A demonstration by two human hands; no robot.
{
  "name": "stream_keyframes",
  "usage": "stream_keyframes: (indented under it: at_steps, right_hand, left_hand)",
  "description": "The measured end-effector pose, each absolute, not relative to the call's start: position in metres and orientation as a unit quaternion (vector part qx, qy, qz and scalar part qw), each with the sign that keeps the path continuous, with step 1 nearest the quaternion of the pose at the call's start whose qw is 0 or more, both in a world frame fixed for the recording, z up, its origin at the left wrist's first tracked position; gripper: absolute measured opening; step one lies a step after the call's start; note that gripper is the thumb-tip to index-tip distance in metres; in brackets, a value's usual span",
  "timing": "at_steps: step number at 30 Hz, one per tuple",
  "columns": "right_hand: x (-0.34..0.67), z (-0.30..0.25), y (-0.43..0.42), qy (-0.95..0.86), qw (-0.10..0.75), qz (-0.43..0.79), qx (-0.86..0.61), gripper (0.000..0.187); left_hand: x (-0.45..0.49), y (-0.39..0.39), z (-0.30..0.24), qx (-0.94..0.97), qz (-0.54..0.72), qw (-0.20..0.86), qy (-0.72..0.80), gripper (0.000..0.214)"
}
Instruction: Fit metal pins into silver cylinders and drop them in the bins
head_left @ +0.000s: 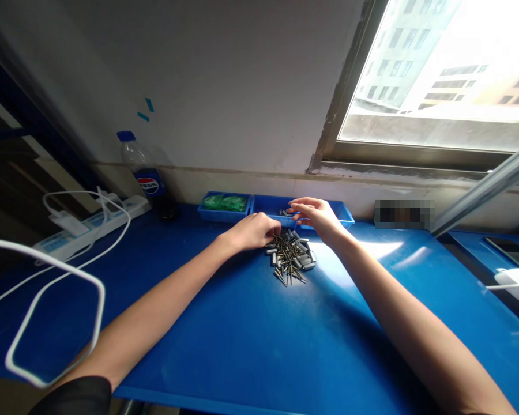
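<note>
A heap of several small metal pins and short silver sleeves (292,256) lies on the blue table (251,328). My left hand (254,230) rests at the heap's left edge, fingers curled in a pinch on a small part that I cannot make out. My right hand (313,216) hovers over the heap's far side, at the front rim of a blue tray (343,212). Its fingers point left and are drawn together around something too small to name. A few silver parts lie inside that tray.
A second blue tray (207,213) with green packets stands to the left. A cola bottle (149,178) and a white power strip (95,222) with white cables sit at the far left. A metal rail (484,190) slants at the right, under a window.
</note>
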State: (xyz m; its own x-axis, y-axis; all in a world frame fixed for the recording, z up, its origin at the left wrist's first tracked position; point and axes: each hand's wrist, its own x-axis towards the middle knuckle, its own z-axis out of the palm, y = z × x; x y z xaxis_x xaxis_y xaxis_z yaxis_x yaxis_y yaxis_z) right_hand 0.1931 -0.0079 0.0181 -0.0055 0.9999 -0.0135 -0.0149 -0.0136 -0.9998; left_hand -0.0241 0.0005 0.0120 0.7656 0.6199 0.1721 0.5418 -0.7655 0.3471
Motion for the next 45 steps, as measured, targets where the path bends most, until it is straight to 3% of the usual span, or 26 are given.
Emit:
stream_keyframes:
  at_steps: [9, 21, 32, 36, 40, 45]
  right_hand:
    - [0.193, 0.016, -0.008, -0.503, 0.483, 0.520, -0.493, 0.012]
    - [0.197, 0.017, -0.012, -0.561, 0.409, 0.554, -0.460, 0.026]
    - [0.203, 0.024, -0.014, -0.560, 0.422, 0.584, -0.408, 0.031]
    - [0.213, 0.031, -0.015, -0.601, 0.405, 0.517, -0.454, 0.032]
    - [0.230, 0.039, -0.011, -0.631, 0.393, 0.425, -0.517, 0.026]
    - [0.253, 0.047, -0.008, -0.654, 0.366, 0.307, -0.586, 0.020]
  left_hand:
    - [-0.029, 0.007, 0.013, 0.918, 0.152, 0.167, 0.326, 0.017]
    - [-0.038, 0.008, 0.038, 0.878, 0.310, 0.228, 0.284, 0.009]
    - [-0.022, 0.000, 0.038, 0.860, 0.354, 0.212, 0.300, 0.005]
    - [-0.017, 0.003, 0.041, 0.881, 0.279, 0.174, 0.339, 0.012]
    - [-0.004, 0.008, 0.045, 0.915, 0.068, 0.130, 0.375, 0.015]
    - [0.019, 0.004, 0.046, 0.905, -0.054, 0.062, 0.417, 0.040]
